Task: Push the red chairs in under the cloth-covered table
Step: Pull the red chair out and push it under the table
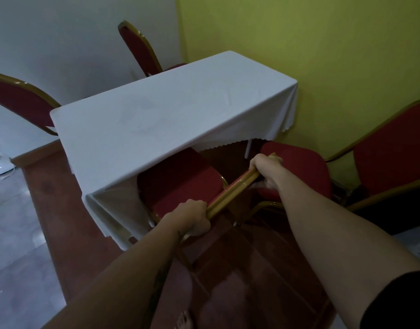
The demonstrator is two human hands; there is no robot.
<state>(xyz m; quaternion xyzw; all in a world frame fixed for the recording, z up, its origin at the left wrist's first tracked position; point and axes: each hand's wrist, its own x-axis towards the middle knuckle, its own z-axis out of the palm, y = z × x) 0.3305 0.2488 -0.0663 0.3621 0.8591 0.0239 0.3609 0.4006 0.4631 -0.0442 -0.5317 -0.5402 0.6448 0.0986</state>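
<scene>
Nearest the camera, two bare forearms are stretched forward over a dark red tiled floor (pixel 240 269). The left hand (pixel 192 218) is wrapped around the near end of the gold top rail (pixel 232 188) of a red chair (pixel 180 186), fingers curled together over the tube, thumb side hidden. The right hand (pixel 267 170) is closed on the far end of the same rail, fingers bunched tight around it; the fingertips are not visible underneath.

The chair's seat pad is already partly under the hanging edge of the white cloth (pixel 156 115) covering the table, with the backrest seen edge-on from above. It is judged a stiff metal-framed banquet chair, moderately heavy, unlikely to flex; the painted tube looks smooth and may be slippery, so a full wrap at both rail ends is judged the right hold. The legs may drag or catch on tile joints, and the cloth is soft and could be snagged or pulled by the seat.

Just right of it, a second red chair (pixel 297 172) is angled away from the table, not yet in. A third chair (pixel 391 148) is placed further right by the yellow-green wall (pixel 299 32).

Beyond the table, two more red chairs are seen: one at the left end (pixel 19 100), one at the far side (pixel 137 46), against a pale wall.
</scene>
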